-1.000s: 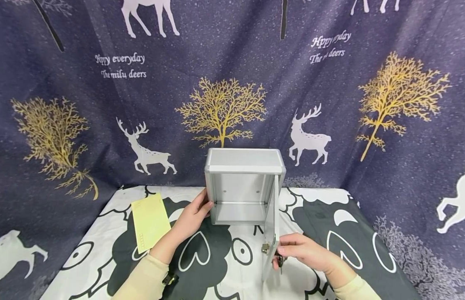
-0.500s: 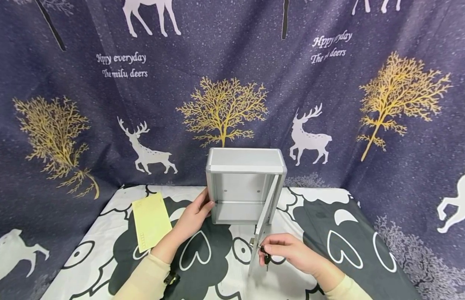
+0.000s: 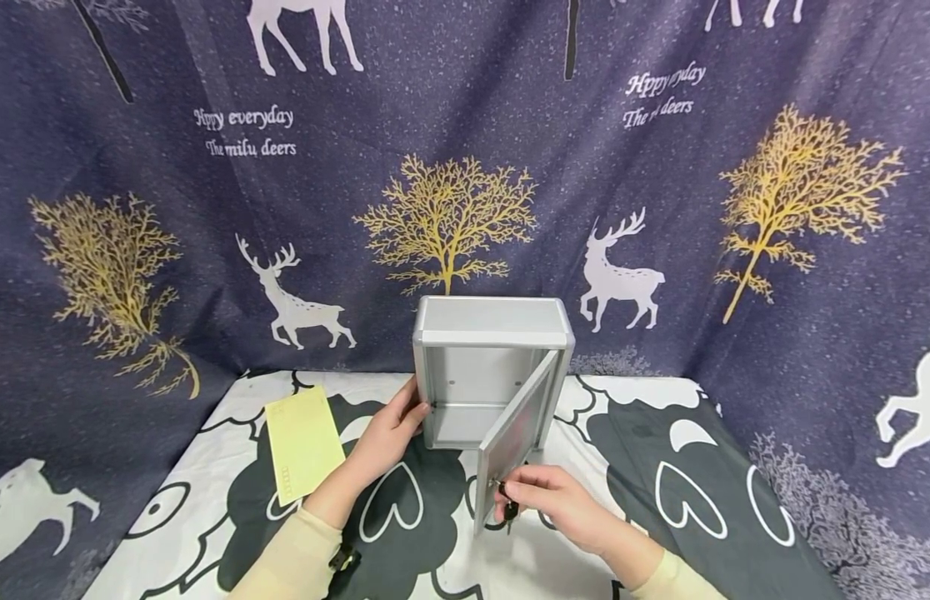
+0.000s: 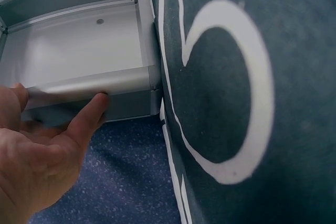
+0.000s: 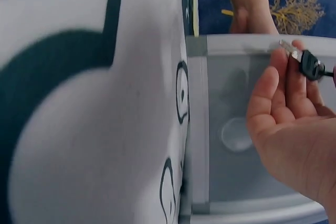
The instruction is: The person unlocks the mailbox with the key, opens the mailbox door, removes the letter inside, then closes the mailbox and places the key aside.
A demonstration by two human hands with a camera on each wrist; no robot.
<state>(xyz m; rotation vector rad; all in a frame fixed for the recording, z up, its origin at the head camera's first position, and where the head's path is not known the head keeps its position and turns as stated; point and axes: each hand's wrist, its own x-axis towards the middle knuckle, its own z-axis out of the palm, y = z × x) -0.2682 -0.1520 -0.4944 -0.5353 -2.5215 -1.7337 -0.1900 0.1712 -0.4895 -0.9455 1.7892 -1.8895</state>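
A grey metal box, like a small mailbox, stands upright with its hinged door swung partly outward from the right side. My left hand rests against the box's left side wall, its thumb by the front edge. In the left wrist view, that hand's fingertips touch the wall and rim. At the door's free edge, my right hand pinches a key at the lock, and a second black-headed key dangles beneath. The right wrist view shows the hanging key near curled fingers. Fingers partly hide the key in the lock.
A yellow envelope lies flat on the patterned cloth left of the box. A dark blue curtain printed with deer and trees hangs behind. The box's inside back wall shows through the door opening.
My right hand has moved left, swinging the door from nearly straight out toward the box, so its outer face now shows. The left hand has stayed on the box's side.
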